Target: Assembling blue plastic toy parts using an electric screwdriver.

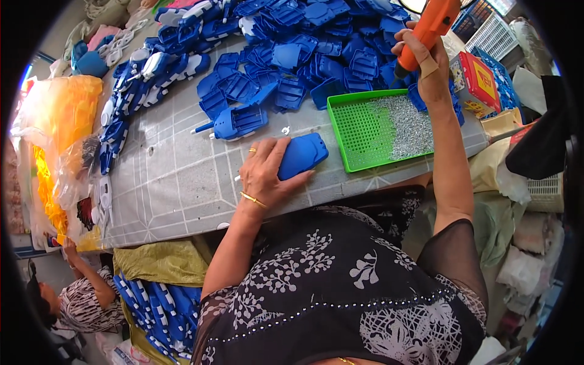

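Note:
My left hand (263, 173) lies on a flat blue plastic shell (302, 154) at the near edge of the grey table (176, 182), fingers wrapped over its left side. My right hand (426, 64) is raised beyond the green tray (359, 131) and grips an orange electric screwdriver (431, 25), tip pointing down toward the blue parts. A heap of small silver screws (409, 126) fills the tray's right half. A blue assembled piece with a white peg (237, 121) lies just beyond my left hand.
A big heap of blue plastic shells (304, 48) covers the far table. Blue-and-white assembled pieces (137, 85) line the left side. Yellow bags (58, 134) sit left, a red box (477, 82) right. Another person (79, 298) crouches below left beside a sack of pieces (161, 310).

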`<state>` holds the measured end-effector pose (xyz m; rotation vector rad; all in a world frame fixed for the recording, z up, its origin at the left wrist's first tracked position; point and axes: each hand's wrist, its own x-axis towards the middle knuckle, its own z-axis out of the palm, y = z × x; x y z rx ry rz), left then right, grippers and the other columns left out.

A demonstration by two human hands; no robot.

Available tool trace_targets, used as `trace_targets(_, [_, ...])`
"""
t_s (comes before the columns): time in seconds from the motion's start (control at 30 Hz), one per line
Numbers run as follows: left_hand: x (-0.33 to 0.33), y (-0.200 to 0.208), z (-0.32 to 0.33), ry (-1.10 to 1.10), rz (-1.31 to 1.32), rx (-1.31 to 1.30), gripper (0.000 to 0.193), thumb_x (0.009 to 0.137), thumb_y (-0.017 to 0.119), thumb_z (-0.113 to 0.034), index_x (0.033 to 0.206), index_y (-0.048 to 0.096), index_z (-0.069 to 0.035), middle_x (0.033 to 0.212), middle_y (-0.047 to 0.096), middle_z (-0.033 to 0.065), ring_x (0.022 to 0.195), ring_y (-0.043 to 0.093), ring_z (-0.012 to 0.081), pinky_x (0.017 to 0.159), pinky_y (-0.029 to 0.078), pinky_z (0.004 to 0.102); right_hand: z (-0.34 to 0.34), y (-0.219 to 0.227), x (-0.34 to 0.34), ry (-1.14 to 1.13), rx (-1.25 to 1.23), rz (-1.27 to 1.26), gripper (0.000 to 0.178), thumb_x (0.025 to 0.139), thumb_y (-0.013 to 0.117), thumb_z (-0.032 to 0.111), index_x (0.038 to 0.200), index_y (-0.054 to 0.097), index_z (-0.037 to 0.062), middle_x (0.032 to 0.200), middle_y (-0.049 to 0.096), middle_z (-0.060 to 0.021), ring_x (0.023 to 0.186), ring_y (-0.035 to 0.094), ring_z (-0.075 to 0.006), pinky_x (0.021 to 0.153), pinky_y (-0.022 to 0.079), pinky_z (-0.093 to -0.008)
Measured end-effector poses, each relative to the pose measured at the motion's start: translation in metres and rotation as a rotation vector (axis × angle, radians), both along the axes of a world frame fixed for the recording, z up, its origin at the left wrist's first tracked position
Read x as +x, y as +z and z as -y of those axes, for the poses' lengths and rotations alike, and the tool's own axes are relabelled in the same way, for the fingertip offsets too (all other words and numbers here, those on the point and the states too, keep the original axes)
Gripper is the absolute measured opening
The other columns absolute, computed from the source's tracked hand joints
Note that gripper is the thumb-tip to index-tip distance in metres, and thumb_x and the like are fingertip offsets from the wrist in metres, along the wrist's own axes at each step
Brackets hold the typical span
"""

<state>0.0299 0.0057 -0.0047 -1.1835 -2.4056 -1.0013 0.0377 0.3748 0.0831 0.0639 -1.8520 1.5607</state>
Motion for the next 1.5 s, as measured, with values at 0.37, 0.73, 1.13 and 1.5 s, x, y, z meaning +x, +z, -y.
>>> trace_targets(0.37, [0.000,0.001,-0.003,0.063,-0.024,-0.027,0.063,0.069,0.090,-0.035,0.118,0.067,-0.002,0.107,0.064,0.0158,0.095,0.063,0.0352,0.083,0.053,0.0438,0.075,-0.010,0.026,0.105,-0.271,0.034,0.025,0.086,0.078,0.011,0.105,0.063,0.0028,0.074,0.063,-0.0024,0.063,0.064,-0.0109,0.061,0.050,-0.0247])
trace_targets(0.73, [-0.002,0.000,-0.006,0.118,-0.028,-0.036,0.063,0.070,0.089,-0.036,0.118,0.068,-0.001,0.105,0.064,0.0151,0.094,0.063,0.0350,0.082,0.052,0.0444,0.118,-0.030,0.050,0.291,-0.375,0.100,0.030,0.093,0.075,0.015,0.112,0.055,0.0021,0.072,0.054,0.0009,0.058,0.053,-0.0081,0.054,0.043,-0.0247])
trace_targets(1.13, [-0.002,0.002,-0.007,0.124,-0.008,-0.051,0.062,0.071,0.088,-0.037,0.117,0.068,-0.002,0.106,0.064,0.0144,0.094,0.062,0.0345,0.082,0.052,0.0442,0.121,-0.041,0.045,0.356,-0.395,0.130,0.026,0.095,0.072,0.013,0.110,0.052,0.0064,0.073,0.054,-0.0003,0.058,0.053,-0.0100,0.059,0.046,-0.0278])
trace_targets(1.5, [-0.002,0.002,-0.008,0.129,-0.017,-0.051,0.063,0.071,0.088,-0.038,0.118,0.067,-0.003,0.106,0.063,0.0150,0.096,0.062,0.0352,0.083,0.052,0.0447,0.124,-0.042,0.047,0.352,-0.395,0.124,0.025,0.094,0.072,0.012,0.109,0.052,0.0063,0.072,0.053,-0.0002,0.057,0.053,-0.0096,0.057,0.046,-0.0273])
